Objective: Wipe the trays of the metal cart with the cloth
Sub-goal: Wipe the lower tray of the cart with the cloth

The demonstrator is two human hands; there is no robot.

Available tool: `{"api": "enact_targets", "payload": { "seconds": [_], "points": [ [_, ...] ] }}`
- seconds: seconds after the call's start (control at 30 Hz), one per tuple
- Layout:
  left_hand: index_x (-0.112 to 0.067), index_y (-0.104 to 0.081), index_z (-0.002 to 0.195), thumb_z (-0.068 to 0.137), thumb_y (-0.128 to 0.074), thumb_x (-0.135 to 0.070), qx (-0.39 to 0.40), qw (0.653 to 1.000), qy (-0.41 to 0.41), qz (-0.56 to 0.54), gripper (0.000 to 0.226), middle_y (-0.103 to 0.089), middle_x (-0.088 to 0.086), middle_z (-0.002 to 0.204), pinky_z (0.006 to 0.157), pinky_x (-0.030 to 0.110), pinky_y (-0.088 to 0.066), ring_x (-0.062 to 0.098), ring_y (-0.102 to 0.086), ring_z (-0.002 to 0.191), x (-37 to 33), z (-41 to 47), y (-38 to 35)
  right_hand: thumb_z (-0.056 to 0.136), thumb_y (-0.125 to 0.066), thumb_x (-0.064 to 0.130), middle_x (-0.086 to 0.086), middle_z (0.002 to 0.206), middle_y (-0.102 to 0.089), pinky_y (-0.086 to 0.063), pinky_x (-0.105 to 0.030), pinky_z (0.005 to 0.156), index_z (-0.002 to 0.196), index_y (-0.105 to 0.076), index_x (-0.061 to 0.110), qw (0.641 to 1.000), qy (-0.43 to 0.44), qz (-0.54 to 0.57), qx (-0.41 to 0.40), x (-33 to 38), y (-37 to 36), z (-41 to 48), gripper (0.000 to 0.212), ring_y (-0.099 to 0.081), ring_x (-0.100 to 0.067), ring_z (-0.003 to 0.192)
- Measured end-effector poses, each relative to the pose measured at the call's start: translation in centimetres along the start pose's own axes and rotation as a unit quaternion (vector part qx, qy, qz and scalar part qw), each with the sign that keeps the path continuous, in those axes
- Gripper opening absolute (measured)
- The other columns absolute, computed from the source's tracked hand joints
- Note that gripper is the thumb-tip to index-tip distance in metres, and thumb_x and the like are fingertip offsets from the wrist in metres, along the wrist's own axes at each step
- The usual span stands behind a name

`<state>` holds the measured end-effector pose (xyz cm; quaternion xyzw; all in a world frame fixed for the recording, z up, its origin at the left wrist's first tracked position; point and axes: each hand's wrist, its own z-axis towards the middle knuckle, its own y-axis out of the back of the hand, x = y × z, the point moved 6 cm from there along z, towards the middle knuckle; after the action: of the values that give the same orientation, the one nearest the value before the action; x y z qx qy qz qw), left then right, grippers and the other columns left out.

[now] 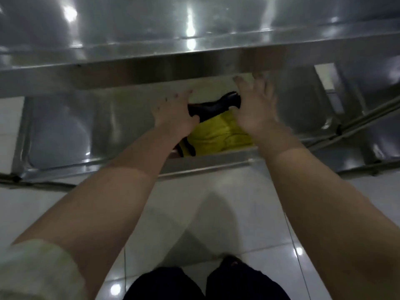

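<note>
I look down on the metal cart. Its top tray [134, 29] fills the upper part of the view, and the lower tray [65, 131] lies beneath it. A yellow cloth [216, 137] lies bunched on the lower tray between my hands. A black object [216, 105], blurred, lies just beyond the cloth. My left hand [173, 113] reaches in from the left, its thumb wrapped over the black object's left end. My right hand [255, 107] has its fingers spread, its palm over the cloth's right corner and its fingertips under the top tray's rim.
The top tray's front rim [151, 70] overhangs the hands closely. A thin cart bar [368, 118] crosses at the right. White glossy floor tiles [194, 213] lie below, with my dark trouser legs [205, 284] at the bottom edge.
</note>
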<state>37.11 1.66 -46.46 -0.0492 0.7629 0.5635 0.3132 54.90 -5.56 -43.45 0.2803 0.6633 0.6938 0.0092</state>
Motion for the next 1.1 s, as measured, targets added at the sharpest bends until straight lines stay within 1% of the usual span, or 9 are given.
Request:
{"api": "enact_targets", "payload": {
  "seconds": [0.07, 0.17, 0.3, 0.4, 0.5, 0.63, 0.8, 0.97, 1.1],
  "points": [
    [-0.026, -0.039, 0.146, 0.093, -0.052, -0.030, -0.029, 0.996, 0.003, 0.079, 0.055, -0.044, 0.007, 0.147, 0.109, 0.051, -0.035, 0.033, -0.037, 0.134, 1.3, 2.0, -1.2, 0.095, -0.054, 0.035, -0.008, 0.163, -0.011, -0.011, -0.051, 0.119, 0.151, -0.029, 0.036, 1.000, 0.007, 0.003, 0.010, -0.1, -2.6, 1.0, 0.062, -0.007, -0.037, 0.149],
    [-0.023, -0.046, 0.142, 0.096, -0.046, -0.027, -0.092, 0.986, -0.060, 0.124, 0.046, -0.040, 0.006, 0.152, 0.112, 0.050, -0.029, 0.032, -0.029, 0.140, 2.5, 3.0, -2.1, 0.099, -0.044, 0.044, -0.001, 0.163, -0.018, -0.008, -0.056, 0.119, 0.153, -0.026, 0.037, 0.990, 0.121, -0.032, 0.065, 1.8, -6.9, -0.4, 0.056, -0.008, -0.037, 0.149],
    [-0.026, -0.047, 0.143, 0.098, -0.035, -0.036, -0.155, 0.966, -0.082, 0.192, 0.048, -0.038, 0.005, 0.155, 0.114, 0.051, -0.021, 0.033, -0.021, 0.147, 4.4, 5.3, -1.2, 0.096, -0.025, 0.067, 0.008, 0.165, 0.006, 0.009, -0.061, 0.116, 0.154, -0.005, 0.046, 0.976, 0.130, -0.144, 0.101, 1.9, -9.9, -2.2, 0.065, 0.011, -0.036, 0.149],
    [-0.027, -0.030, 0.152, 0.103, -0.031, -0.034, -0.151, 0.960, -0.055, 0.228, 0.050, -0.024, 0.004, 0.161, 0.119, 0.055, -0.006, 0.033, -0.008, 0.150, 6.5, 6.6, -0.8, 0.092, -0.017, 0.073, 0.009, 0.163, 0.017, 0.012, -0.061, 0.115, 0.152, 0.005, 0.050, 0.971, 0.125, -0.164, 0.122, 1.7, -10.2, -1.9, 0.067, 0.018, -0.035, 0.148],
    [-0.028, -0.013, 0.157, 0.104, -0.027, -0.034, -0.123, 0.971, -0.040, 0.201, 0.055, -0.009, 0.003, 0.165, 0.118, 0.056, 0.008, 0.030, 0.007, 0.151, 7.5, 7.2, -1.3, 0.092, -0.016, 0.073, 0.012, 0.162, 0.019, 0.014, -0.061, 0.115, 0.150, 0.007, 0.053, 0.970, 0.113, -0.165, 0.136, 1.7, -10.6, 0.0, 0.065, 0.020, -0.034, 0.148],
    [-0.027, 0.000, 0.157, 0.104, -0.025, -0.035, -0.108, 0.975, -0.023, 0.194, 0.059, -0.002, 0.002, 0.165, 0.119, 0.055, 0.007, 0.029, 0.010, 0.150, 7.7, 7.9, -1.3, 0.095, -0.015, 0.071, 0.009, 0.164, 0.009, 0.012, -0.063, 0.115, 0.151, 0.001, 0.052, 0.976, 0.106, -0.155, 0.110, 2.1, -10.0, 7.4, 0.061, 0.013, -0.034, 0.149],
    [-0.025, 0.002, 0.157, 0.105, -0.019, -0.038, -0.092, 0.977, -0.009, 0.192, 0.057, 0.000, -0.001, 0.165, 0.119, 0.055, 0.005, 0.025, 0.010, 0.151, 8.0, 8.8, -1.6, 0.096, -0.014, 0.069, 0.005, 0.165, 0.009, 0.013, -0.067, 0.112, 0.153, 0.000, 0.046, 0.983, 0.058, -0.147, 0.096, 3.4, -10.4, 14.2, 0.063, 0.014, -0.039, 0.148],
    [-0.026, -0.004, 0.157, 0.105, -0.016, -0.036, -0.074, 0.975, 0.009, 0.210, 0.055, 0.000, -0.003, 0.165, 0.119, 0.056, 0.003, 0.024, 0.003, 0.151, 8.1, 9.0, -1.7, 0.092, -0.014, 0.074, 0.004, 0.165, 0.007, 0.010, -0.065, 0.114, 0.152, 0.001, 0.049, 0.976, 0.093, -0.159, 0.113, 3.1, -10.6, 10.0, 0.067, 0.011, -0.040, 0.148],
    [-0.027, -0.003, 0.157, 0.105, -0.014, -0.036, -0.066, 0.974, 0.013, 0.218, 0.054, 0.002, -0.004, 0.165, 0.119, 0.056, 0.002, 0.024, 0.002, 0.151, 8.3, 9.2, -1.8, 0.089, -0.012, 0.077, 0.007, 0.163, 0.018, 0.009, -0.060, 0.117, 0.150, 0.010, 0.052, 0.967, 0.110, -0.171, 0.154, 2.4, -10.3, 1.9, 0.069, 0.018, -0.037, 0.148]
  ]
}}
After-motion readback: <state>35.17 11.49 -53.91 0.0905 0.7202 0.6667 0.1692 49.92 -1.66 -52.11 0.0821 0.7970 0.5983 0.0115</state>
